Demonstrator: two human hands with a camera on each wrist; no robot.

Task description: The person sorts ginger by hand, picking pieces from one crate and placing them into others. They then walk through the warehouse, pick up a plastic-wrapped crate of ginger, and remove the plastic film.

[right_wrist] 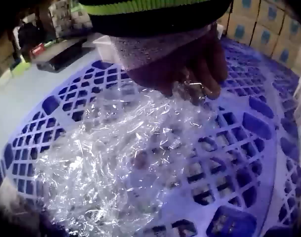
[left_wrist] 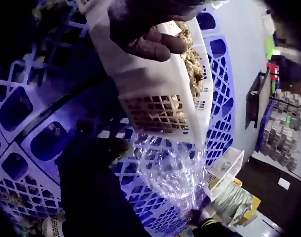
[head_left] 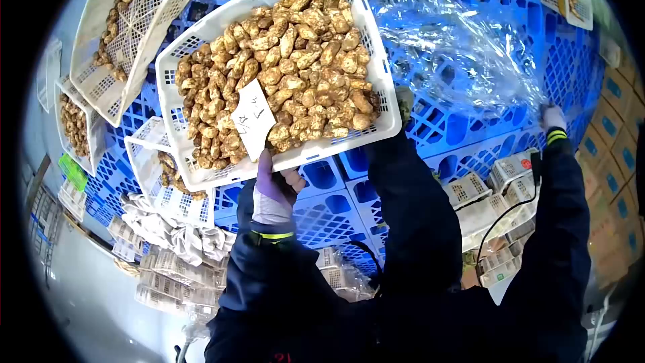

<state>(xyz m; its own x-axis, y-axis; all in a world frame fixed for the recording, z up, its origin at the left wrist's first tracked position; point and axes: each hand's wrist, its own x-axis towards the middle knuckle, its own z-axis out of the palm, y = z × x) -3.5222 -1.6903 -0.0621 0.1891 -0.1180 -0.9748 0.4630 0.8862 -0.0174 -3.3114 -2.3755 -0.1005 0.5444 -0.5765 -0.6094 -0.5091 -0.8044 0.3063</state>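
Note:
A white plastic crate (head_left: pixel 356 141) full of stubby tan-and-brown produce (head_left: pixel 295 60), resembling mushrooms, sits tilted in the head view. My gloved left hand (head_left: pixel 274 198) holds its near rim, thumb on top beside a handwritten white card (head_left: pixel 253 119). The left wrist view shows that hand (left_wrist: pixel 150 34) with bent fingers at the crate's outer side. Off to the right, my right hand (head_left: pixel 553 118) grips the edge of a crumpled clear plastic sheet (head_left: pixel 457 47). In the right wrist view, the fingers (right_wrist: pixel 209 74) curl into the plastic (right_wrist: pixel 111 158), which spreads over blue slats.
Blue lattice pallets (head_left: pixel 329 218) lie beneath everything. More white crates, such as one at the upper left (head_left: pixel 151 7), stand around, some with produce. A dark-clad leg (head_left: pixel 416 208) stands between the arms. Cardboard boxes (head_left: pixel 611 141) are stacked at right; white cloth (head_left: pixel 175 228) lies at left.

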